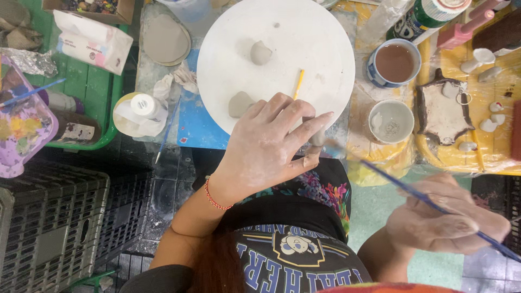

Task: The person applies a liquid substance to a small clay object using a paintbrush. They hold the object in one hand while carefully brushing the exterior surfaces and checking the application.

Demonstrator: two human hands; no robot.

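My left hand (268,144), dusted with clay and wearing a red thread bracelet, pinches a small grey clay piece (316,139) between thumb and fingers at the near rim of a round white board (320,32). My right hand (445,217) holds a thin blue brush (412,191) whose tip reaches the clay piece. Two grey clay lumps, a rounded clay lump (260,52) and a flatter clay lump (239,104), lie on the board with a yellow stick (298,82).
A cup of brown liquid (394,62) and a white cup (392,121) stand right of the board. A dark tray with white clay (442,108) sits on yellow sheet. Left are a white bottle (144,104), tissue box (92,40), paint palette (24,122) and black crates (54,228).
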